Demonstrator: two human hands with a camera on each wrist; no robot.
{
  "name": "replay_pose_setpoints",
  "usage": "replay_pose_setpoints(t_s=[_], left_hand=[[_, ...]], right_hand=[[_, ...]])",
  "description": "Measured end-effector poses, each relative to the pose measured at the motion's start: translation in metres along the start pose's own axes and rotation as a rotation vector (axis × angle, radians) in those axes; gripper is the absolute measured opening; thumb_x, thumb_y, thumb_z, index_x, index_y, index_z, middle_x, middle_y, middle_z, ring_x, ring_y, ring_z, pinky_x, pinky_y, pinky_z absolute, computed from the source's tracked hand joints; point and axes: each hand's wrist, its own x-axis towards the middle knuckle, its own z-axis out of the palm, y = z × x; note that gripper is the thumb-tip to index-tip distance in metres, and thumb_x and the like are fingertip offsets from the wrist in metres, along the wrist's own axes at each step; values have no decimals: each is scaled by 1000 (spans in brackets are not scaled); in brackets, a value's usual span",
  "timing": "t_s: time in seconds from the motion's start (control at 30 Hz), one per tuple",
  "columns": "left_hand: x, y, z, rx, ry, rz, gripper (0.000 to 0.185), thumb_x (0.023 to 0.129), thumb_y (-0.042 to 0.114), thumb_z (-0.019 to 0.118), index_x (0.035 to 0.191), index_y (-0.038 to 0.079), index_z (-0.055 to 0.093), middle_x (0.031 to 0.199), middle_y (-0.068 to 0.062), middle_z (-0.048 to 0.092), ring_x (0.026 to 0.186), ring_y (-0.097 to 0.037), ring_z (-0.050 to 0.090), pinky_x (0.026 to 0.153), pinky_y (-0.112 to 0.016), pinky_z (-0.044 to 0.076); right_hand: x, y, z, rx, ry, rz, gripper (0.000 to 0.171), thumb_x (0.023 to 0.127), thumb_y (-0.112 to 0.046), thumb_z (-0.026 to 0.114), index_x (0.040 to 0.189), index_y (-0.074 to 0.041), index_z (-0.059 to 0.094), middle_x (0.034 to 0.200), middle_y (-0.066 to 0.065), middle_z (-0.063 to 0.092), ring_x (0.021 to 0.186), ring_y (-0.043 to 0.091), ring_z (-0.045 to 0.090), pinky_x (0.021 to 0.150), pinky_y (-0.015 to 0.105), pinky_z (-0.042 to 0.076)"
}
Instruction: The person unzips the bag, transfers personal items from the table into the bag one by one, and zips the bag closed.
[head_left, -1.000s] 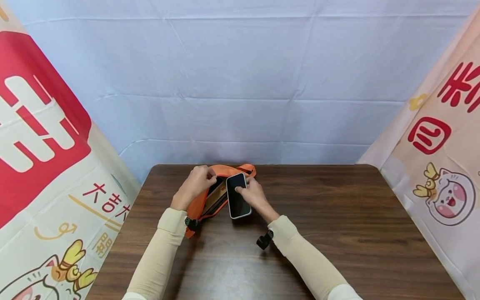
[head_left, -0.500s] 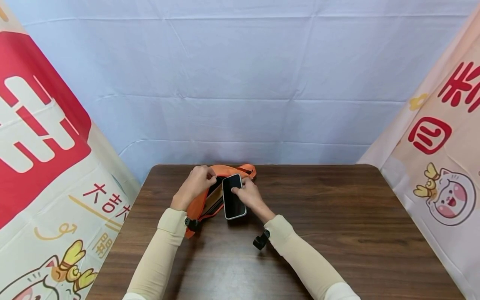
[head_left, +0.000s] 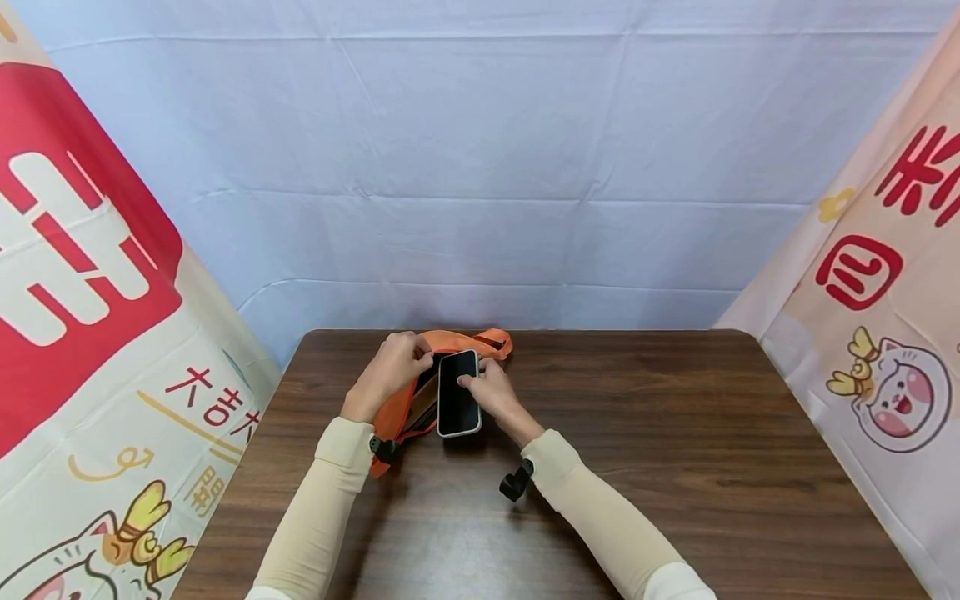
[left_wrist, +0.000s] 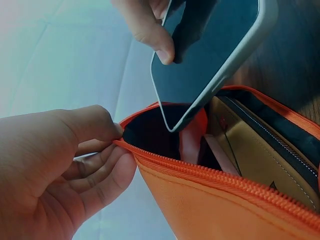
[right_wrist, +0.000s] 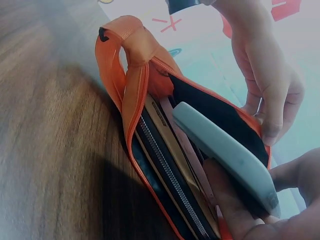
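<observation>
An orange zippered bag stands on the table with its mouth spread. My left hand pinches the zipper edge of the bag, thumb against fingertips, as the left wrist view shows. My right hand grips a smartphone with a pale case, the thumb on its dark screen. In the left wrist view the phone's lower corner dips over the bag's mouth. Inside the bag stand a tan wallet-like item with a dark zipper and a thin pink item beside it. The bag's bottom is hidden.
The brown wooden table extends right and forward of the bag. An orange strap loop sticks up from one end of the bag. A pale blue cloth backdrop hangs behind the table, with printed banners at both sides.
My right hand has carried the phone a little to the left, further over the bag's mouth. The left hand has kept its place on the bag's edge.
</observation>
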Motion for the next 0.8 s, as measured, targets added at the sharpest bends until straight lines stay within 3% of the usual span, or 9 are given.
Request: replay_pose_setpoints(t_s=[0.27,0.53,0.8], left_hand=[[0,0,0,3,0,6,16,103,10,69,110,-1,78,105,-14,74,89,-24,71,82,-41,62],[0,1,1,2,1,1,16,103,11,69,110,0,78,106,-14,73,91,-25,71,82,-42,63],[-1,1,-1,-5,-7,5,17,104,11,68,111,-1,78,106,-15,73,89,-24,71,81,-41,62]], right_hand=[[1,2,6,37,-17,15,34,102,-20,65,128,0,55,122,20,67,99,27,70,82,37,56],[2,2,13,70,-21,7,27,102,-17,64,121,-1,55,115,18,66,86,22,65,73,39,55],[5,2,18,147,-50,48,26,103,-15,61,123,0,52,124,20,63,106,35,72,74,33,59]])
